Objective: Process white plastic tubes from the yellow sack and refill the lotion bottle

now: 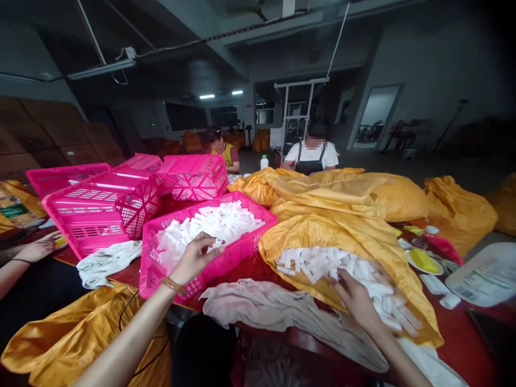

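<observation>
Items: small white bars (212, 226), judged light and stiff, best taken singly by the ends | Location: heaped in a pink plastic crate (250, 228) and a yellow sack (310, 236), near the front edge of the red table (258, 285) | Left hand (193, 259): fingers released, spread over crate | Right hand (355, 301): fingers on sack's heap, grasp undeterminable

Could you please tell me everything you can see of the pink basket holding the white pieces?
It is a bright pink plastic basket, rectangular with slotted walls, set askew on the red table and heaped with small white oblong pieces. The person's left hand is over its near rim, and a second pink basket stands just beside it.
</observation>
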